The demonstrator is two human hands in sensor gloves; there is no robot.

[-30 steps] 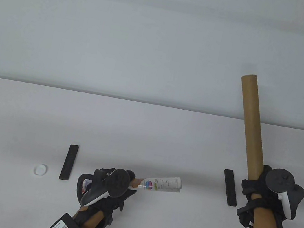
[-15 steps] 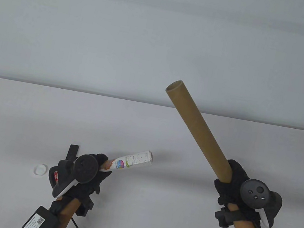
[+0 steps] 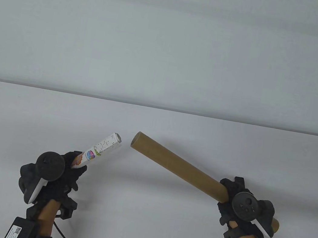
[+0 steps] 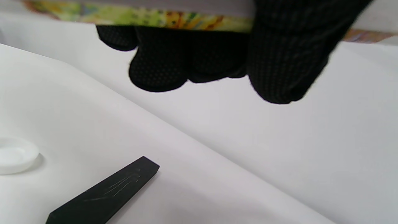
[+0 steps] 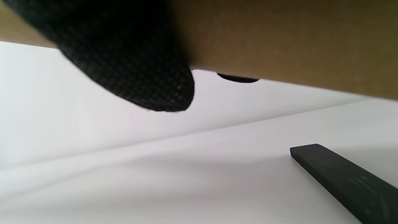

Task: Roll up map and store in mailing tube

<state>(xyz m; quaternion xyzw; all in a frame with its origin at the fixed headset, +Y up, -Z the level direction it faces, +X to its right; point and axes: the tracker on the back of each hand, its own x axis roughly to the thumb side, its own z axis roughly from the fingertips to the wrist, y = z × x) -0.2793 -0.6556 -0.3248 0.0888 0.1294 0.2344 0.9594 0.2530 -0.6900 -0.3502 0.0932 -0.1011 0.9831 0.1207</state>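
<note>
1. Since half a second ago, the right hand [image 3: 243, 209] has swung the mailing tube [image 3: 176, 166] down from a steep upward tilt to a low slant, while the left hand [image 3: 54, 172] has shifted left and raised the rolled map [image 3: 100, 148] so its free end points up and to the right.
2. Nearest the table view's bottom edge, both forearms come in, each with a strap and a black box; a cable trails from the left one.
3. Left hand: its fingers are curled tight around the lower end of the rolled map, holding it off the table [image 3: 142, 214]. In the left wrist view the gloved fingers [image 4: 158, 68] wrap under the printed paper at the top edge.
4. Right hand: it grips the mailing tube near its near end, a short stub of which sticks out past the tracker on the right. The right wrist view shows a fingertip [image 5: 136, 68] pressed against the brown cardboard.
5. Under the hands, the wrist views show a black bar [image 4: 102, 196] and a white cap [image 4: 15, 154] lying on the table on the left side, and another black bar [image 5: 345, 179] on the right.
6. Farther out, the open far end of the tube and the free end of the map face each other, near but apart.
7. Beyond the table's far edge stands a plain pale wall [image 3: 173, 35].
</note>
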